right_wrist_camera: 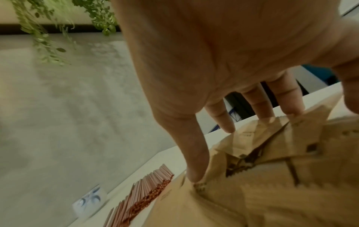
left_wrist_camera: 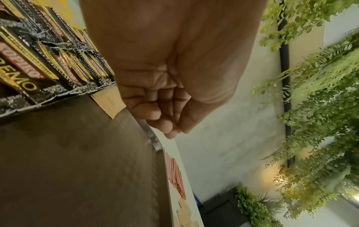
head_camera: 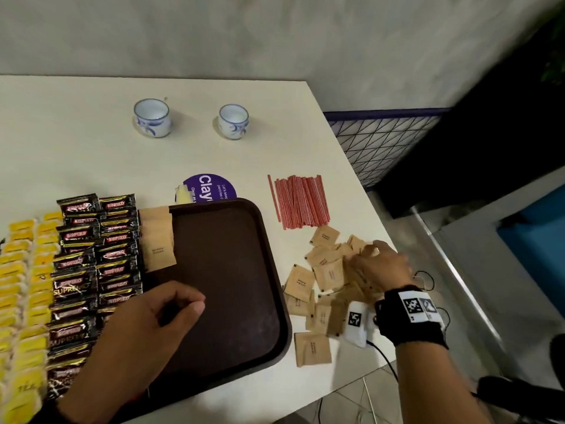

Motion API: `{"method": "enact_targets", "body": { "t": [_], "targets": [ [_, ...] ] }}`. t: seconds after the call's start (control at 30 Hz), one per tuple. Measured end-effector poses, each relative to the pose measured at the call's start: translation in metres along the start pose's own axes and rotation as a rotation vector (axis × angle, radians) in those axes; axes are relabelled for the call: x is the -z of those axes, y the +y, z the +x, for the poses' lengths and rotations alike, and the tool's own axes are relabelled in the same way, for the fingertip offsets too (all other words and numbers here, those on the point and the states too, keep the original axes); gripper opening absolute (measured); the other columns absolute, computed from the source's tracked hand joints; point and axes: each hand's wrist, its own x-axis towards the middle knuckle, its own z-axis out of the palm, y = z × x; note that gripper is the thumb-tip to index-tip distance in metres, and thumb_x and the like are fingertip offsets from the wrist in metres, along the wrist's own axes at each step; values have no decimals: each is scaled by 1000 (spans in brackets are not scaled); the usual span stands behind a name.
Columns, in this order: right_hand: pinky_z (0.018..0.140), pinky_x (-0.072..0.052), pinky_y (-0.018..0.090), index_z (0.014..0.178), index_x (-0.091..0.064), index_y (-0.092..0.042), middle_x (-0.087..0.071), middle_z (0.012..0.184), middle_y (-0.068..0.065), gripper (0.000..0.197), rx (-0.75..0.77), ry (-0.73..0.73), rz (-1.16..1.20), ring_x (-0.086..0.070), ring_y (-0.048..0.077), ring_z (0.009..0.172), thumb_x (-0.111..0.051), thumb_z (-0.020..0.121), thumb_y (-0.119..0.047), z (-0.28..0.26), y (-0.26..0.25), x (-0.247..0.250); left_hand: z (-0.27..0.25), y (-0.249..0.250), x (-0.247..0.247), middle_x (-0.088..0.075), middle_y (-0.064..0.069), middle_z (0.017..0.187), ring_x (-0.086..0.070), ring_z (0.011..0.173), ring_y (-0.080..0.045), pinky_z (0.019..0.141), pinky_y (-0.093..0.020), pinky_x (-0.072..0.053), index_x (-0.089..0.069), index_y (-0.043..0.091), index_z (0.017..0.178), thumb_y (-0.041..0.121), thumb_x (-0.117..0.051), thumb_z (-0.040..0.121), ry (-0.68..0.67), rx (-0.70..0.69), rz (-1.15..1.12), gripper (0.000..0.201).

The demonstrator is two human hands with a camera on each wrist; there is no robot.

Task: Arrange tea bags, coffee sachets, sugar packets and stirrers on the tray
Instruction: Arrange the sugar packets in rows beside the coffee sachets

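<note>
Sugar packets (head_camera: 328, 276) are lying in a loose brown heap on the white table (head_camera: 91, 142), just to the right of the dark tray (head_camera: 269, 270), and I am reaching into that heap with my right hand (head_camera: 382, 266). Its fingers (right_wrist_camera: 196, 161) are spreading out straight, their tips touching the top packets; I am not gripping any of them. My left hand (head_camera: 159, 316) is hovering over the near left part of the tray, fingers curling in loosely toward the thumb and holding nothing.

On the tray, yellow tea bags (head_camera: 21, 286) are sitting in rows along the far left, and black coffee sachets (head_camera: 91, 264) are lying in two overlapping columns beside them. A short column of sugar packets on the tray (head_camera: 159, 237) is lying right against the sachets. The right half of the tray is showing bare brown surface.

Red-and-white stirrers (head_camera: 301, 201) are lying side by side on the table beyond the heap, well off the tray. Two blue-and-white cups (head_camera: 152, 117) are standing farther back, and a purple round sticker (head_camera: 211, 188) is peeking out behind the tray's far rim.
</note>
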Motion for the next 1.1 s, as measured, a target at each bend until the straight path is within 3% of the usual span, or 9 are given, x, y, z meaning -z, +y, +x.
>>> {"method": "enact_targets", "body": {
  "t": [0.13, 0.23, 0.3, 0.37, 0.47, 0.6, 0.73, 0.83, 1.1],
  "targets": [
    [105, -35, 46, 141, -39, -24, -33, 139, 20, 70, 43, -7, -67, -29, 46, 134, -70, 82, -45, -8, -12, 9, -5, 1, -3, -69, 29, 74, -65, 74, 5, 62, -15, -46, -72, 38, 79, 22, -74, 87, 13, 6, 8, 19],
    [110, -33, 49, 98, -53, -26, -38, 113, 9, 18, 140, -75, -211, -35, 47, 128, -65, 90, -37, -15, -19, 20, -7, 0, -4, -69, 27, 73, -65, 73, 4, 61, -15, -46, -72, 40, 78, 21, -75, 87, 25, 19, 15, 21],
    [113, -30, 51, 92, -58, -31, -39, 123, 14, 7, 148, -117, -260, -32, 47, 130, -64, 93, -34, -11, -22, 21, -9, 2, -6, -70, 28, 76, -66, 75, 5, 66, -21, -48, -71, 45, 83, 23, -75, 86, 15, 21, 14, 23],
    [108, -35, 42, 128, -57, -28, -38, 139, 15, 44, 150, -116, -183, -33, 42, 133, -71, 87, -37, 2, -20, 14, -10, 5, -8, -70, 28, 78, -66, 76, 6, 67, -22, -49, -66, 54, 90, 24, -75, 86, 9, 15, 9, 32],
    [90, -42, 30, 136, -47, -39, -47, 134, 13, 73, 135, -111, -93, -44, 34, 126, -78, 69, -44, 19, -18, 5, -9, 6, -9, -70, 29, 81, -66, 77, 6, 67, -21, -50, -64, 57, 92, 24, -75, 87, 0, 15, 11, 35],
    [99, -44, 37, 129, -51, -30, -41, 132, 14, 54, 150, -88, -114, -42, 36, 127, -72, 79, -31, 32, -18, -2, -9, 7, -7, -69, 33, 84, -66, 80, 8, 68, -20, -49, -64, 57, 93, 23, -74, 87, 3, 12, 7, 36],
    [97, -47, 43, 110, -54, -24, -43, 126, 10, 29, 134, -44, -84, -44, 34, 121, -60, 83, -33, 37, -21, -6, -8, 5, -8, -70, 30, 82, -67, 78, 5, 67, -22, -50, -66, 54, 92, 24, -75, 86, 6, 13, 16, 32],
    [100, -45, 47, 106, -53, -19, -49, 123, 10, 24, 173, -18, -77, -47, 34, 118, -56, 86, -32, 39, -22, -9, -6, 2, -7, -70, 29, 81, -67, 77, 4, 66, -22, -49, -72, 42, 81, 23, -75, 87, 7, 32, 21, 21],
    [95, -51, 47, 103, -60, -13, -64, 114, 14, 22, 267, -7, -92, -60, 34, 106, -54, 88, -28, 42, -24, -9, -5, -2, -5, -70, 28, 80, -66, 77, 6, 66, -21, -47, -73, 39, 85, 22, -75, 87, 11, 41, 9, 17]
  ]
}}
